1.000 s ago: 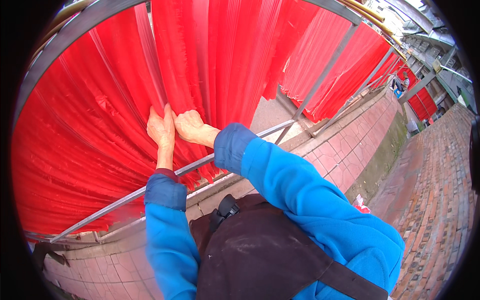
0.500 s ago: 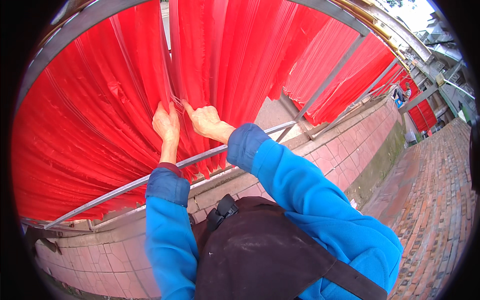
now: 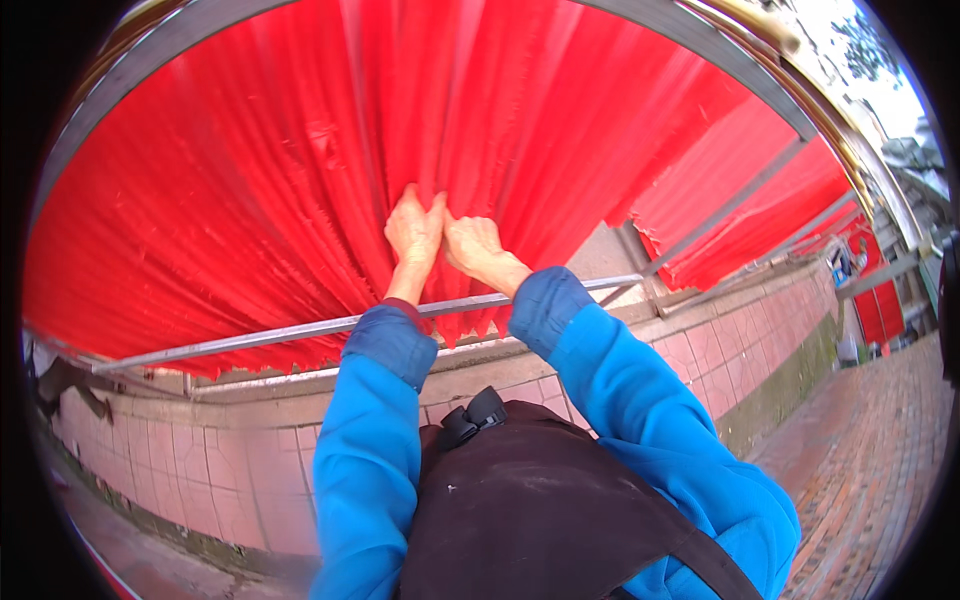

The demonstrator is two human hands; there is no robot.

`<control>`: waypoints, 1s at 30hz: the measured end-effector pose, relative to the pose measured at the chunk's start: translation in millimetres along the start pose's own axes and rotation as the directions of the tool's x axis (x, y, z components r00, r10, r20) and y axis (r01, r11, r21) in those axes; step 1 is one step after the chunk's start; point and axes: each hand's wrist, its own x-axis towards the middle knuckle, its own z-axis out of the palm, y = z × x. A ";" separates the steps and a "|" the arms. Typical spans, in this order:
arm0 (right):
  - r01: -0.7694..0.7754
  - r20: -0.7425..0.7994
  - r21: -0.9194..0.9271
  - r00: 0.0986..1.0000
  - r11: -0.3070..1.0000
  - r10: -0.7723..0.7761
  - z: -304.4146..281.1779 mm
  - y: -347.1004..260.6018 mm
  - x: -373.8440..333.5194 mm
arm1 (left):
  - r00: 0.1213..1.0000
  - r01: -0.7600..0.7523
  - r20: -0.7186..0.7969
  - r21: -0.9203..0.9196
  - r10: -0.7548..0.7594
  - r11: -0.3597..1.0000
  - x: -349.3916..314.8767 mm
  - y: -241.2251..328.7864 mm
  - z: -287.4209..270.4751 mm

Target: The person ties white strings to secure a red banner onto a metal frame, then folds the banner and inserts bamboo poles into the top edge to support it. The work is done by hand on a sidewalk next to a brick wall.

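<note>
Long lengths of red cloth hang in close folds in front of me, with frayed lower edges. Both my arms reach over a grey metal rail to the cloth. My left hand is closed on a fold, thumb against the fingers. Right beside it, almost touching, my right hand pinches the neighbouring red cloth. Its fingertips are partly hidden in the folds.
A grey metal frame bar arches above the cloth. Pink paving runs along below the rail. More red cloth hangs further right, beyond a slanted metal post. A brick road lies at the right. Somebody's leg shows at far left.
My hands have come closer together, and the gap between the folds above them has closed. The view has turned, so hands and cloth sit further right in the picture.
</note>
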 end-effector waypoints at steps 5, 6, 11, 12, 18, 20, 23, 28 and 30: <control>0.044 -0.102 0.040 0.994 0.998 -0.040 -2.7 7.9 -4.5 | 0.996 -0.065 -0.071 -0.072 0.060 0.995 6.0 -8.9 7.4; 0.036 -0.094 0.045 0.995 0.998 -0.032 -2.9 9.8 -5.4 | 0.992 -0.087 -0.104 -0.077 0.079 0.993 6.2 -9.7 9.1; 0.003 -0.064 0.046 0.998 0.999 0.000 0.4 21.6 -10.1 | 0.980 -0.114 -0.169 -0.057 0.103 0.992 3.9 -6.5 13.3; 0.018 -0.088 0.026 0.996 0.999 -0.016 2.5 22.1 -10.0 | 0.980 -0.113 -0.172 -0.063 0.101 0.992 2.2 -4.0 14.6; 0.019 -0.108 0.012 0.994 1.000 -0.018 4.9 26.2 -9.8 | 0.993 -0.042 -0.113 -0.098 0.031 0.994 2.4 4.0 18.5; -0.025 -0.048 0.023 0.998 0.999 0.026 0.9 32.1 -11.4 | 0.994 -0.022 -0.113 -0.112 0.009 0.993 2.7 0.1 16.9; -0.035 -0.039 0.030 0.999 0.999 0.036 -2.9 40.7 -14.4 | 0.988 -0.016 -0.154 -0.111 -0.001 0.994 2.1 -8.2 13.7; -0.041 -0.060 0.024 0.997 0.999 0.042 -2.1 47.9 -18.0 | 0.988 -0.049 -0.153 -0.153 0.025 0.987 4.9 -17.2 10.6; -0.030 -0.050 0.032 0.998 0.999 0.032 -3.1 44.6 -17.9 | 0.991 -0.043 -0.133 -0.164 0.021 0.985 5.1 -17.2 11.5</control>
